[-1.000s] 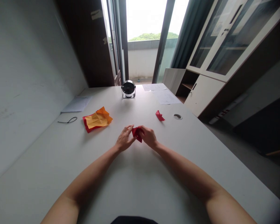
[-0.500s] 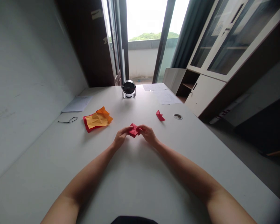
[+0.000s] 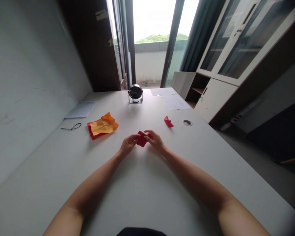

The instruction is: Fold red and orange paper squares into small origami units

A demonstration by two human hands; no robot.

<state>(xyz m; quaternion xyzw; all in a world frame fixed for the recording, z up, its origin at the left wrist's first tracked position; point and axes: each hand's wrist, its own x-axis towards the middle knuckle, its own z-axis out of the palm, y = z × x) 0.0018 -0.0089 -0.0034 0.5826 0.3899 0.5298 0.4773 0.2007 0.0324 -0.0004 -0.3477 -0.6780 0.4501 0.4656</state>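
Observation:
Between my two hands is a folded piece of red paper (image 3: 142,139), roughly diamond-shaped with creases across its face. My left hand (image 3: 128,144) pinches its left corner between thumb and fingers. On the opposite side, my right hand (image 3: 154,141) grips the right edge, thumb on the near face and fingers partly behind. The paper is held tilted just over the white table (image 3: 142,190). A small red folded-paper boat (image 3: 168,122) rests beyond my right hand. To the far left of my left hand lie creased orange sheets (image 3: 103,125) on top of red paper (image 3: 91,133).
A round black and silver device on a stand (image 3: 135,94) is at the table's far end. White papers (image 3: 174,100) lie at the back right, another sheet (image 3: 81,109) by the left wall. A black cord (image 3: 75,126) and a cable hole (image 3: 187,123) flank the work area.
The red paper has been turned and tipped slightly, and its face now looks darker. My right thumb has shifted onto its front; both hands stay in nearly the same place.

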